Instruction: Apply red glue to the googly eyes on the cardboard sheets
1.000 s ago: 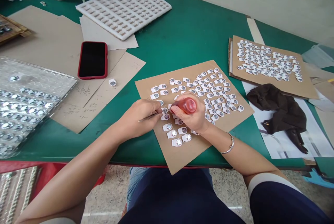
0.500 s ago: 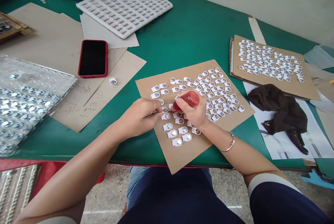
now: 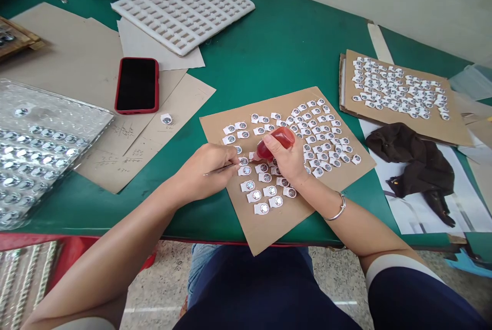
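Observation:
My right hand (image 3: 289, 158) is wrapped round a small red squeeze bottle (image 3: 282, 138), its lower end pointing down and left over a cardboard sheet (image 3: 255, 235). At the sheet's left edge my left hand (image 3: 215, 168) pinches a thin metal tool, probably tweezers (image 3: 220, 170), with the back end sticking out to the left. The fingertips touch or nearly touch one of the small white tabs. Many such tabs with round silvery discs (image 3: 261, 208) lie across the sheet, some hidden beneath my right hand.
A red-cased phone (image 3: 137, 85) and a single tab (image 3: 166, 119) lie left on brown paper. Behind stands a white slotted tray (image 3: 184, 12). Clear plastic with silvery pieces (image 3: 38, 158) is far left. At right are another tab-covered board (image 3: 459, 132) and dark cloth (image 3: 418, 166).
The red bottle and my right hand have tilted and shifted very slightly. My left hand stays at almost the same spot, still pinching the thin tool.

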{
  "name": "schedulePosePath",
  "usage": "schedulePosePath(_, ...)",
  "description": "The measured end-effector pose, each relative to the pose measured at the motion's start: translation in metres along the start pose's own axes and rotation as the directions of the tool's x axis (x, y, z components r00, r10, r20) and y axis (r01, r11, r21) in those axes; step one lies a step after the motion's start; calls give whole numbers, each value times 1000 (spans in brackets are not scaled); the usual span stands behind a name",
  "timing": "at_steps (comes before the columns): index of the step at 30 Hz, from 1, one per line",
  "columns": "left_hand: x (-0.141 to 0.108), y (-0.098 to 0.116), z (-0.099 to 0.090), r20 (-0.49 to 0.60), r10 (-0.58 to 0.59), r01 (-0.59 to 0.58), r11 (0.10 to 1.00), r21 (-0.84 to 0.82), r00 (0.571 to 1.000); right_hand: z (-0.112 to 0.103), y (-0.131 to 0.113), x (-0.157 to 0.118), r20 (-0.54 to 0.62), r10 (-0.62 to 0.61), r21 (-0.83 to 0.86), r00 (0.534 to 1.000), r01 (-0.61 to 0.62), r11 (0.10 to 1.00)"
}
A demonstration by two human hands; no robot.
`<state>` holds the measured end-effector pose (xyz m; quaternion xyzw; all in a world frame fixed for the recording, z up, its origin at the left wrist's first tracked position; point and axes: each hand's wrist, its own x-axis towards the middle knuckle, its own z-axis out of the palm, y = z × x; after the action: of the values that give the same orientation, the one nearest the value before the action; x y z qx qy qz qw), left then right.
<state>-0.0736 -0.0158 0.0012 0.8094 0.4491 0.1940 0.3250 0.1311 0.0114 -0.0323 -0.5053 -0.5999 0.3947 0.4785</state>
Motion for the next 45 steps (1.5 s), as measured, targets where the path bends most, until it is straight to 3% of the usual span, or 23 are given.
schedulePosePath(17, 0, -1, 0, 12, -32, 32, 999, -25, 999, 2, 1, -3, 65, 50, 75, 997, -55, 996)
schedulePosePath(22, 0, -1, 1, 13, -34, 34, 999, -30, 999, 2, 2, -4, 14, 17, 33, 1000, -17, 999)
schedulePosePath(37, 0, -2, 2, -11, -20, 20, 999, -26, 1000, 2, 2, -2, 19, -11, -6, 1000, 11, 1000)
schedulePosePath(41, 1, -5, 3, -21, -18, 17, 999, -51, 1000, -1, 0, 1, 43, 60, 98, 997, -64, 993)
schedulePosePath(45, 0, -7, -2, -68, -77, 71, 993, -97, 995, -15, -16, 17, 52, 157, 285, 986, -165, 944)
